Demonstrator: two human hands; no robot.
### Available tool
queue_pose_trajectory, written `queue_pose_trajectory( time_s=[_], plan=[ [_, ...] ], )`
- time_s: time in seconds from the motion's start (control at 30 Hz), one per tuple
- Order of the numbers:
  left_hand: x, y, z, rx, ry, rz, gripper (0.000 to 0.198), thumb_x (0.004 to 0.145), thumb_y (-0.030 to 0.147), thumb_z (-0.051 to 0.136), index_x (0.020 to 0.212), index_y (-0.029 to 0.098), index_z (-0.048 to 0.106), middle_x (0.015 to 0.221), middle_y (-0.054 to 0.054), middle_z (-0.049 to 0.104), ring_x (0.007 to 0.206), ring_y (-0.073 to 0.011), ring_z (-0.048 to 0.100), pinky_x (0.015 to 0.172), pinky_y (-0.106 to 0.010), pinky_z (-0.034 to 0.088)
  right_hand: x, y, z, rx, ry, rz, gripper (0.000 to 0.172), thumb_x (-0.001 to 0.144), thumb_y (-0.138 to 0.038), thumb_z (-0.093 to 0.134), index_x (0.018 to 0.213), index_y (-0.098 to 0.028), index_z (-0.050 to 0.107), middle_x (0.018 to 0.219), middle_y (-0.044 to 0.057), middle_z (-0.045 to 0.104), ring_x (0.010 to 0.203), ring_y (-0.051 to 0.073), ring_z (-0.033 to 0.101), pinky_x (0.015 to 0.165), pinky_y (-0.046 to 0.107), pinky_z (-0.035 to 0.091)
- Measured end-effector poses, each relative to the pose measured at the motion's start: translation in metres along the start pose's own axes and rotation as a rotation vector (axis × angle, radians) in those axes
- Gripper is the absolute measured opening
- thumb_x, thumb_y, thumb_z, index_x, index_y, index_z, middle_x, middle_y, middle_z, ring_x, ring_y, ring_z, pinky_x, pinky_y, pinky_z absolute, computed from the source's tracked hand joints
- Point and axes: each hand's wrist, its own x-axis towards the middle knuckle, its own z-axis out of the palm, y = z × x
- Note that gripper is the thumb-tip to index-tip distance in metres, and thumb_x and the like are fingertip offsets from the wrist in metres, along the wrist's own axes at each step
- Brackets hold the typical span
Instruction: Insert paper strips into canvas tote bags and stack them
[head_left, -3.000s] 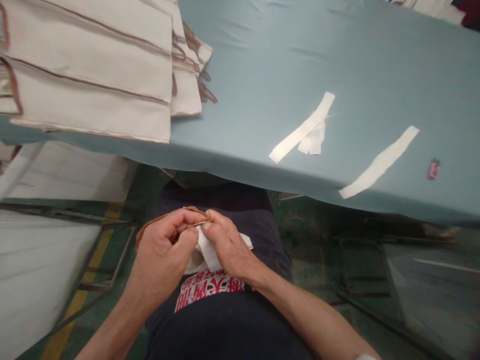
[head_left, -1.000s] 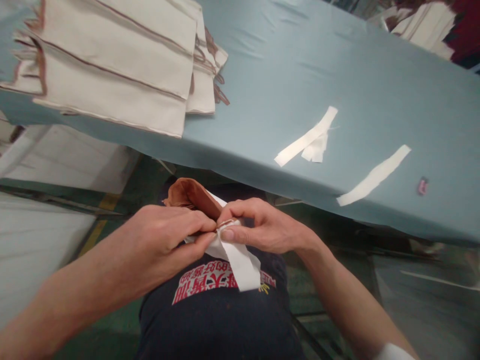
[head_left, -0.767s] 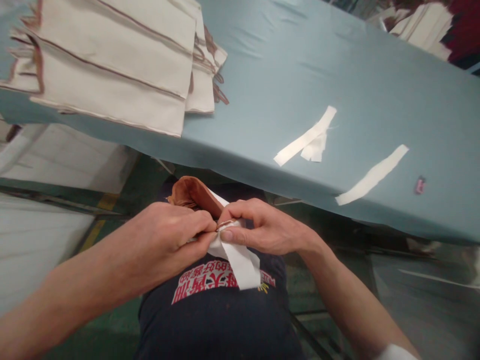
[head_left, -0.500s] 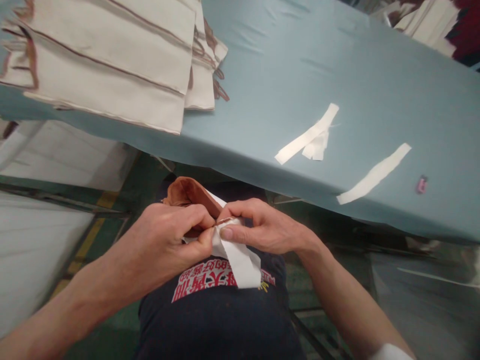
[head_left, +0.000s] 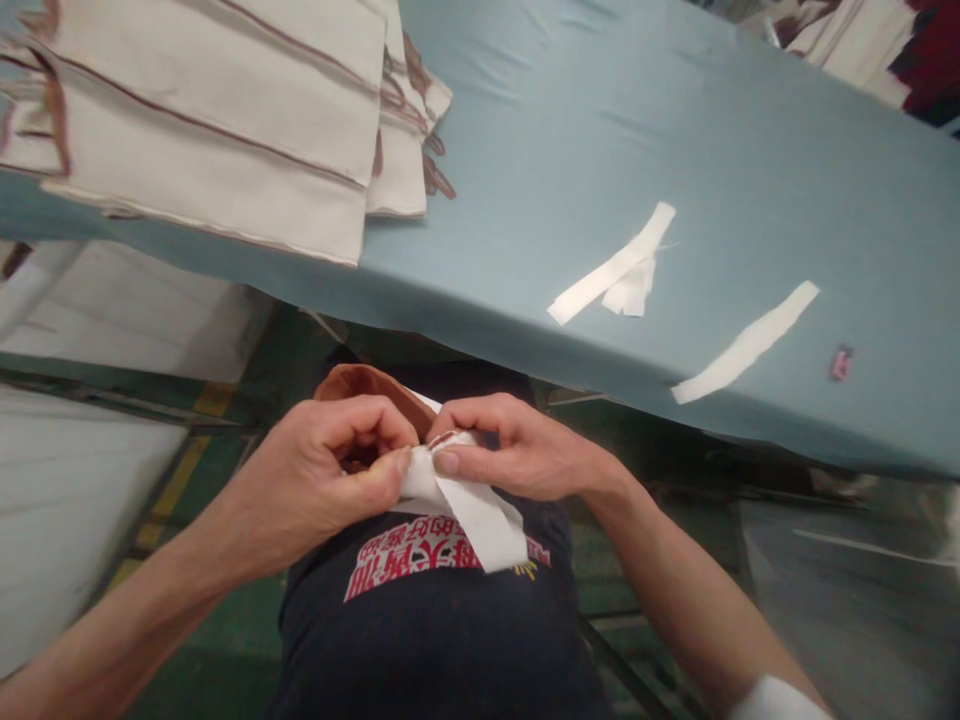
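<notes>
Over my lap, both hands are close together on one piece of white and brown fabric. My left hand pinches its edge between thumb and forefinger. Touching almost at the fingertips, my right hand grips the same seam, which shows a thin brown line. A white strip hangs down from under my right thumb. The brown part of the fabric bulges up behind my left hand, and my fingers hide some of it.
A table with a blue-green cover stretches in front of me. Stacked cream fabric pieces with brown edging lie at its left. White strips and another strip rest near the front edge, beside a small pink object.
My left hand has shifted slightly left along the seam, its fingers now more curled. The brown part sits lower behind it. My right hand has barely moved.
</notes>
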Motion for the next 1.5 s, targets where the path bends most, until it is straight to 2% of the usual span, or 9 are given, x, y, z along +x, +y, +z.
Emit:
queue_pose_trajectory(
  time_s=[0.2, 0.37, 0.6, 0.83, 1.0, 1.13, 1.27, 1.43, 1.5],
  plan=[
    [-0.003, 0.005, 0.004, 0.092, 0.057, 0.025, 0.023, 0.086, 0.032, 0.061, 0.068, 0.021, 0.07, 0.06, 0.003, 0.065, 0.053, -0.0121, 0.056, 0.049, -0.019, 0.042, 0.001, 0.0, 0.003, -0.114, 0.057, 0.011, 0.02, 0.092, -0.035, 0.071, 0.086, -0.018, 0.065, 0.074, -0.005, 0.055, 0.064, 0.01, 0.044, 0.057, 0.021, 0.036],
    [-0.004, 0.004, 0.003, 0.117, 0.003, 0.033, 0.019, 0.088, 0.032, 0.062, 0.079, 0.021, 0.073, 0.067, 0.002, 0.072, 0.056, -0.0134, 0.064, 0.05, -0.02, 0.047, 0.002, -0.004, 0.007, -0.245, 0.103, -0.002, 0.016, 0.093, -0.03, 0.066, 0.083, -0.018, 0.063, 0.074, -0.005, 0.056, 0.065, 0.01, 0.047, 0.06, 0.022, 0.035],
    [0.001, -0.001, 0.007, 0.236, 0.018, 0.138, 0.019, 0.089, 0.029, 0.062, 0.072, 0.022, 0.065, 0.053, 0.007, 0.054, 0.045, -0.0093, 0.046, 0.043, -0.021, 0.032, -0.002, -0.014, 0.009, -0.456, 0.085, 0.0, 0.014, 0.095, -0.024, 0.064, 0.082, -0.018, 0.062, 0.071, -0.005, 0.055, 0.064, 0.01, 0.047, 0.063, 0.026, 0.031],
    [0.001, -0.004, 0.011, 0.378, 0.119, 0.251, 0.018, 0.089, 0.023, 0.058, 0.073, 0.021, 0.066, 0.056, 0.007, 0.057, 0.044, -0.0075, 0.045, 0.043, -0.02, 0.031, -0.003, -0.02, 0.004, -0.624, 0.117, 0.077, 0.006, 0.095, -0.019, 0.068, 0.09, -0.017, 0.071, 0.079, -0.002, 0.067, 0.07, 0.012, 0.053, 0.068, 0.027, 0.031],
    [0.001, -0.004, 0.006, 0.303, 0.035, 0.222, 0.017, 0.091, 0.026, 0.061, 0.078, 0.021, 0.071, 0.053, 0.009, 0.056, 0.043, -0.0076, 0.047, 0.041, -0.018, 0.033, 0.001, -0.025, 0.003, -0.649, 0.083, 0.087, 0.007, 0.096, -0.019, 0.07, 0.09, -0.016, 0.072, 0.076, -0.004, 0.064, 0.068, 0.01, 0.051, 0.068, 0.026, 0.03],
    [0.003, 0.002, 0.003, 0.331, 0.022, 0.269, 0.022, 0.092, 0.024, 0.059, 0.074, 0.02, 0.071, 0.051, 0.009, 0.058, 0.042, -0.0069, 0.047, 0.041, -0.018, 0.033, 0.001, -0.029, 0.004, -0.705, 0.078, 0.07, 0.01, 0.096, -0.021, 0.071, 0.088, -0.017, 0.073, 0.076, -0.003, 0.065, 0.069, 0.011, 0.052, 0.067, 0.026, 0.03],
    [0.005, 0.0, 0.003, 0.44, -0.013, 0.365, 0.024, 0.097, 0.021, 0.056, 0.078, 0.019, 0.072, 0.057, 0.007, 0.064, 0.043, -0.0071, 0.052, 0.044, -0.02, 0.035, 0.0, -0.029, 0.003, -0.733, 0.065, 0.061, 0.007, 0.094, -0.019, 0.071, 0.087, -0.017, 0.073, 0.075, -0.003, 0.064, 0.069, 0.011, 0.051, 0.066, 0.027, 0.028],
    [0.001, -0.014, 0.009, 0.839, 0.13, 0.647, 0.034, 0.1, 0.009, 0.043, 0.073, 0.019, 0.061, 0.06, 0.003, 0.061, 0.047, -0.0133, 0.059, 0.048, -0.03, 0.037, 0.001, -0.026, 0.004, -0.699, 0.078, 0.085, 0.012, 0.094, -0.018, 0.068, 0.083, -0.017, 0.068, 0.065, -0.008, 0.05, 0.062, 0.01, 0.04, 0.063, 0.027, 0.025],
    [-0.002, -0.019, 0.01, 0.896, 0.168, 0.708, 0.036, 0.102, 0.008, 0.042, 0.073, 0.021, 0.059, 0.06, 0.003, 0.06, 0.048, -0.015, 0.062, 0.049, -0.031, 0.038, 0.002, -0.024, 0.004, -0.669, 0.068, 0.086, 0.012, 0.095, -0.018, 0.067, 0.083, -0.018, 0.066, 0.065, -0.008, 0.048, 0.062, 0.01, 0.038, 0.062, 0.027, 0.024]
  ],
)
